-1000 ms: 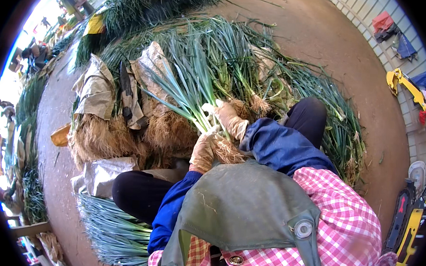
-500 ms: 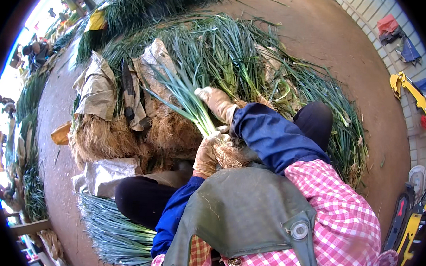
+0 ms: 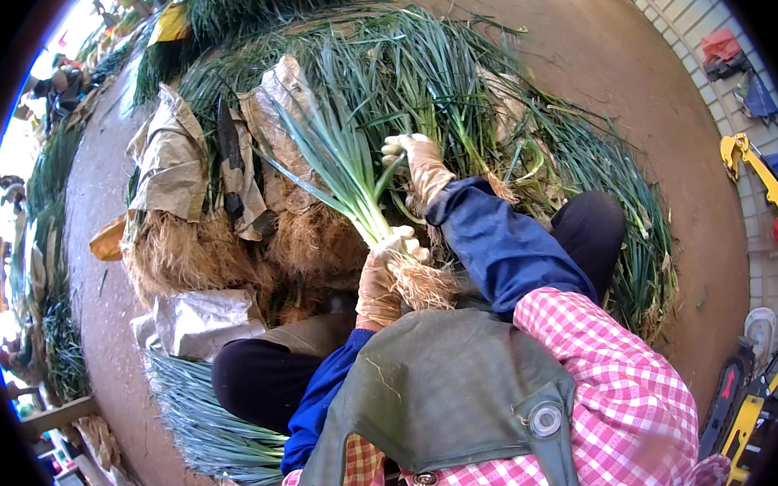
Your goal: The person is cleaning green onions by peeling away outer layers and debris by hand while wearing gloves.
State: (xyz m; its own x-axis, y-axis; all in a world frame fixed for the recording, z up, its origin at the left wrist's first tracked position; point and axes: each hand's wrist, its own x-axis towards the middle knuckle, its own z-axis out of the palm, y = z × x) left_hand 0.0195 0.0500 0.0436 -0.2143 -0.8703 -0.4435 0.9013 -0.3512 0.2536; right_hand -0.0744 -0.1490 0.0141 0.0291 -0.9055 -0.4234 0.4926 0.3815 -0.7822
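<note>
My gloved left hand (image 3: 384, 278) is closed round the pale lower stems of a bunch of leek-like greens (image 3: 336, 157). Its flat green leaves fan up and to the left, and the stringy brown roots (image 3: 424, 283) stick out beneath my fist toward the apron. Right of the leaves is my gloved right hand (image 3: 419, 164), its fingers curled on a single green leaf that bends away from the bunch. Beyond both hands lies a big heap of the same greens (image 3: 398, 76), roots pointing toward me.
Left of the bunch, rooty bundles wrapped in brown paper (image 3: 171, 166) stand on the floor. By my left knee lie a silvery sheet (image 3: 200, 319) and a stack of bluish-green stalks (image 3: 213, 419). A yellow toy digger arm (image 3: 754, 165) is at the right, near the tiled wall.
My right hand has moved up and right, off the bunch's stems, drawing a leaf aside. My left hand keeps its hold low on the stems. The view has shifted slightly.
</note>
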